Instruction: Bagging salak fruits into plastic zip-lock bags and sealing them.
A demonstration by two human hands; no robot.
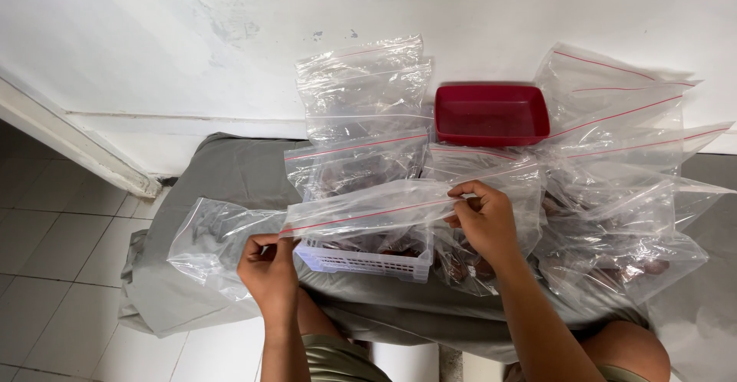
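A clear zip bag (361, 209) with a red seal line stretches between both hands, held above a white slotted plastic basket (365, 261). My left hand (267, 268) pinches the bag's left end of the seal. At the seal's right end, my right hand (484, 221) grips with the fingers curled over it. The bag's body hangs to the left as crumpled plastic (207, 248). Dark brown contents show inside the basket, partly hidden by the bag.
A red rectangular tray (491, 113) stands against the white wall. Several clear zip bags are stacked behind the basket (361, 98) and heaped at the right (622, 175). All rest on a grey cloth (230, 171). Tiled floor (46, 259) lies at the left.
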